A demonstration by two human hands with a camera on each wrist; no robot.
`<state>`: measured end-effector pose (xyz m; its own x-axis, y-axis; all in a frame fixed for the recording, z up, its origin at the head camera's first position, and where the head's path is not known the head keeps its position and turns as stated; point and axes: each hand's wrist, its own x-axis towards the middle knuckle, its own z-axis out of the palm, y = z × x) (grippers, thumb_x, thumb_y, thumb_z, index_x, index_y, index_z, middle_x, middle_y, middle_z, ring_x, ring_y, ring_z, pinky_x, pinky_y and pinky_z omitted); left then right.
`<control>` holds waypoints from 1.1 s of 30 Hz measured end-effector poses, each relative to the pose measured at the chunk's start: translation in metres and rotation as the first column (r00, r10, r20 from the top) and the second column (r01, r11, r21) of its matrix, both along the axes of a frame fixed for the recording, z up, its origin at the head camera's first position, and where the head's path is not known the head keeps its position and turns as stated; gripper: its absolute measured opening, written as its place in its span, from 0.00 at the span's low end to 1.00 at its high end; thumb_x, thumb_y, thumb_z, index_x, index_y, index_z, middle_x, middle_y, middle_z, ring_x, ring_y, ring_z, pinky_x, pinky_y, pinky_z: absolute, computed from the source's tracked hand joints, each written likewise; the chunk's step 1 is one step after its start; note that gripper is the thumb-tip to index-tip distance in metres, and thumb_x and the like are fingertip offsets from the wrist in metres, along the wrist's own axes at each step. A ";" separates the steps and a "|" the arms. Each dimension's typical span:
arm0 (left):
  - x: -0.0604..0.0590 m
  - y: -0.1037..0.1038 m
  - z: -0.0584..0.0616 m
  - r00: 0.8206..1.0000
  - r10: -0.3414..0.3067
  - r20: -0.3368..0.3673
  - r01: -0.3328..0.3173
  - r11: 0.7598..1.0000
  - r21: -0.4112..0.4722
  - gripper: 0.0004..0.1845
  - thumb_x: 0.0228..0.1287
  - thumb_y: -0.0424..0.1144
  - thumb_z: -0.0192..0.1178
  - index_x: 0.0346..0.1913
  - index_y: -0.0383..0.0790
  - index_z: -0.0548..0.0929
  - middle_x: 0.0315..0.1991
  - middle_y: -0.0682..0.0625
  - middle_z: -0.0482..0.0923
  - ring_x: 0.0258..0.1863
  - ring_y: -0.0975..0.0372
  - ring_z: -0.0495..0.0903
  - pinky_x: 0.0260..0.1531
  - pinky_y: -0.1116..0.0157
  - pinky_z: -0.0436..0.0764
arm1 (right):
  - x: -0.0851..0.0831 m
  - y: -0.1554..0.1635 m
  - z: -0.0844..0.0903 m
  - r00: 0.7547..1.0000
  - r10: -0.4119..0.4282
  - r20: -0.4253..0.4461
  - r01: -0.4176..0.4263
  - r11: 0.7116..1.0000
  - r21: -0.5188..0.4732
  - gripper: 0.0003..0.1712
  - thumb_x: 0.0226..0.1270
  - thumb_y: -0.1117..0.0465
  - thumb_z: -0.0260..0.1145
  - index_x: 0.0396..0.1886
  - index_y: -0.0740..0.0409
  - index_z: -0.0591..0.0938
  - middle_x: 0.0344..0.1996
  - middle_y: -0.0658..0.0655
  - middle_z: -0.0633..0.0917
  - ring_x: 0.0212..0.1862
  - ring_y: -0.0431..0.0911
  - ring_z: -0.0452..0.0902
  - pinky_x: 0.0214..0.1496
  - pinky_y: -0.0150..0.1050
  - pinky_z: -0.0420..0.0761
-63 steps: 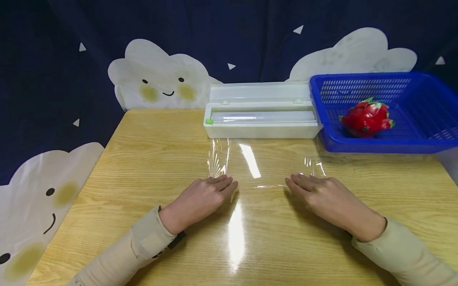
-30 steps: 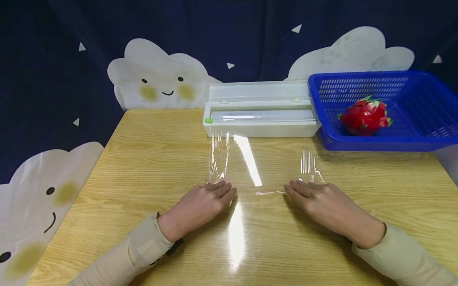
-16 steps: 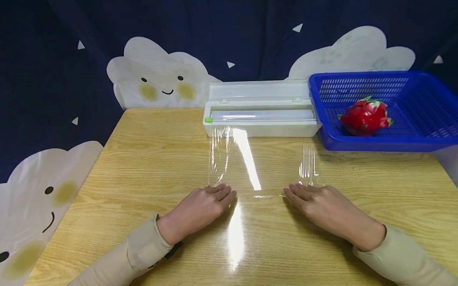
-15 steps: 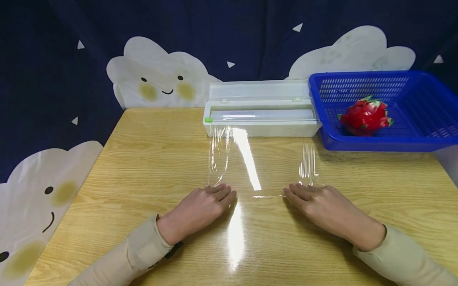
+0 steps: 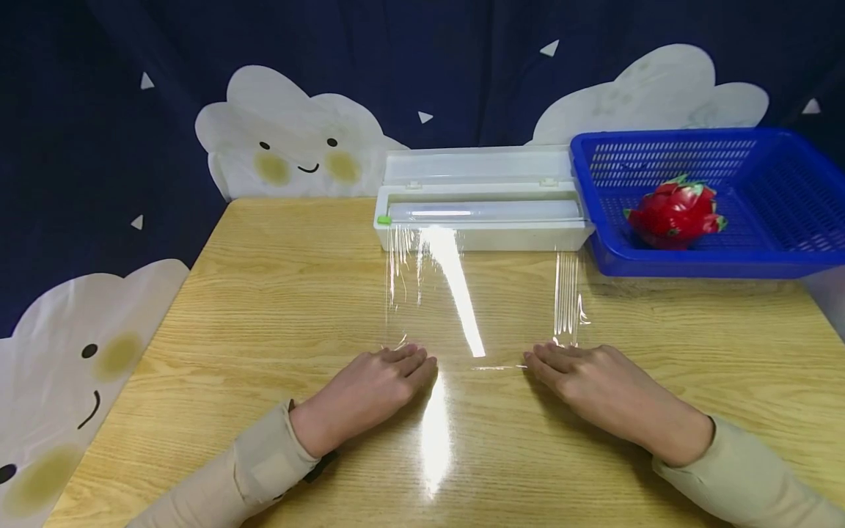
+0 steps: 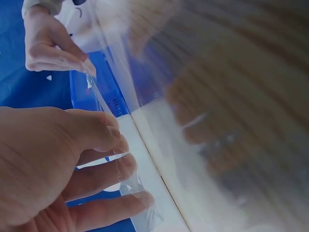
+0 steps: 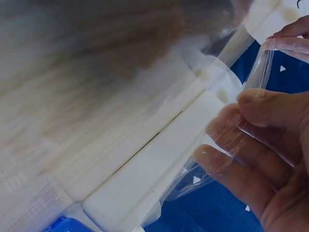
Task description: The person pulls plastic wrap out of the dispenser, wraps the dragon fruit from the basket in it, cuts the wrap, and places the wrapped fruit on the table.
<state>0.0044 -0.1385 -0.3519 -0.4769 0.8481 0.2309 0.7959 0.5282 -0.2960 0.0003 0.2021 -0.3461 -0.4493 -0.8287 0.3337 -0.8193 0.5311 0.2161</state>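
A sheet of clear cling film (image 5: 508,308) stretches from a white cling film dispenser (image 5: 488,238) toward the person. My left hand (image 5: 370,389) pinches the film's left front corner. At the right front corner my right hand (image 5: 607,392) pinches it too. Both wrist views show the film's edge between thumb (image 6: 99,137) and index finger, with the other fingers spread behind it. The film roll (image 5: 485,211) lies inside the dispenser, whose lid (image 5: 475,165) is raised. A small green slider (image 5: 384,220) sits at the dispenser's left end.
A blue plastic basket (image 5: 719,266) holds a red dragon fruit (image 5: 673,216) and stands against the dispenser's right end. The wooden table (image 5: 277,293) carries everything. Behind it hangs a dark blue curtain (image 5: 462,66) with white clouds.
Both hands have drawn toward the person, pulling the film's front edge along. More film now spans the gap from the dispenser, and its surface looks tauter. The dispenser and basket stay in place.
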 end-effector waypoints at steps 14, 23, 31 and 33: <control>0.002 0.001 -0.003 1.000 -0.005 0.010 0.005 1.000 -0.020 0.11 0.69 0.31 0.64 0.52 0.41 0.84 0.48 0.50 0.90 0.50 0.59 0.91 0.38 0.66 0.91 | 0.004 -0.002 -0.001 1.000 -0.007 0.021 0.006 1.000 0.012 0.19 0.55 0.69 0.66 0.48 0.58 0.89 0.44 0.59 0.93 0.41 0.51 0.91 0.33 0.45 0.90; 0.004 0.002 -0.003 1.000 -0.016 -0.010 0.015 0.999 -0.045 0.11 0.68 0.32 0.65 0.51 0.42 0.84 0.46 0.52 0.90 0.50 0.60 0.91 0.36 0.67 0.90 | 0.004 -0.003 -0.001 0.999 0.005 0.032 -0.005 1.000 0.005 0.18 0.54 0.69 0.68 0.47 0.57 0.89 0.43 0.58 0.93 0.41 0.50 0.91 0.31 0.44 0.89; 0.005 0.003 -0.008 0.998 -0.042 -0.054 0.040 0.998 -0.040 0.07 0.67 0.32 0.65 0.46 0.40 0.83 0.41 0.52 0.90 0.45 0.62 0.91 0.31 0.68 0.89 | 0.005 -0.003 -0.002 0.999 0.008 0.038 -0.008 1.000 0.017 0.18 0.55 0.68 0.67 0.46 0.57 0.88 0.42 0.58 0.93 0.40 0.50 0.91 0.30 0.44 0.89; 0.005 0.004 -0.009 0.996 -0.050 -0.073 0.047 0.998 -0.040 0.06 0.66 0.32 0.65 0.44 0.40 0.83 0.38 0.53 0.89 0.43 0.63 0.91 0.28 0.69 0.87 | 0.006 -0.003 -0.003 0.999 0.009 0.031 -0.009 1.000 0.018 0.17 0.55 0.68 0.67 0.45 0.57 0.88 0.41 0.58 0.93 0.39 0.50 0.91 0.28 0.44 0.88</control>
